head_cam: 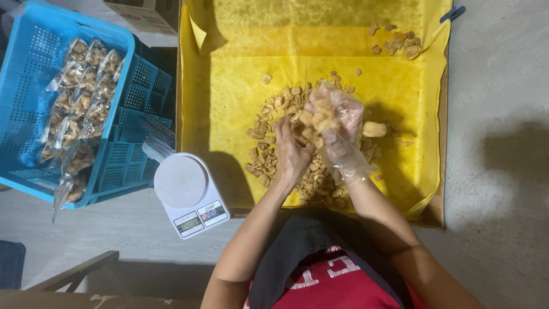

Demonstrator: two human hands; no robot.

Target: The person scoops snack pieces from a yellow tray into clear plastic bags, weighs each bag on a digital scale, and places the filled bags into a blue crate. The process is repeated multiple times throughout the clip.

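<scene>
- Left hand bare, fingers curled down into the heap of fried snack pieces, pinching the near edge of a clear plastic bag.
- Right hand sheathed in a thin, crinkled transparent glove, closed around the same bag and a clutch of pieces.
- Bag held just above the middle of the heap, long axis running from near the person toward the far edge of the tray; which end is the mouth cannot be told.
- Snack pieces: small, knobbly, irregular, golden-brown, dry-looking; piled loosely mid-tray, with a small separate cluster at the far right corner.
- Tray: shallow cardboard box lined with yellow absorbent paper, blotched darker with grease.
- Kitchen scale just left of the tray on the grey floor: white plastic, round flat platform, small display facing the person.
- Blue plastic crate, lattice-walled, well left, tilted, holding rows of filled, shiny clear packets.
- Red top with white lettering and a dark apron at the bottom edge.
</scene>
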